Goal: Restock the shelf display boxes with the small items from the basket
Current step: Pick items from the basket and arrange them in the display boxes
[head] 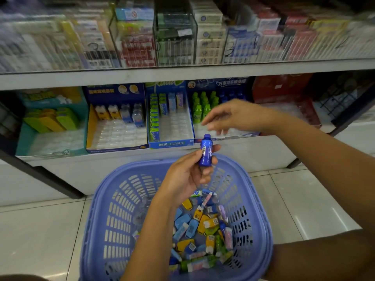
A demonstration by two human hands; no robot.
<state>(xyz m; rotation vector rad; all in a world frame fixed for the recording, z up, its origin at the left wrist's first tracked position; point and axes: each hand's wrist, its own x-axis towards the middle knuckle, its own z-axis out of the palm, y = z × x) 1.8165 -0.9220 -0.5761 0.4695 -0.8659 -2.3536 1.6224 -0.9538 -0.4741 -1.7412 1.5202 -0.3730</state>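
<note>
The blue basket [92,220] on the tiled floor holds a heap of small items [203,230]. Beyond it, the lower shelf [253,151] carries the display box [221,84] with its green bottles [200,110]. The right hand [233,115], blurred, hovers over that box's bare tray, fingers loosely spread and holding nothing. The left hand [186,177], above the basket, pinches a blue bottle [206,153] upright, cap up. The box lies ahead and slightly right of it; the right hand is nearer.

Glossy pale floor tiles [40,230] below white shelving [182,75] holding blurred, perhaps boxed, goods [209,37].
</note>
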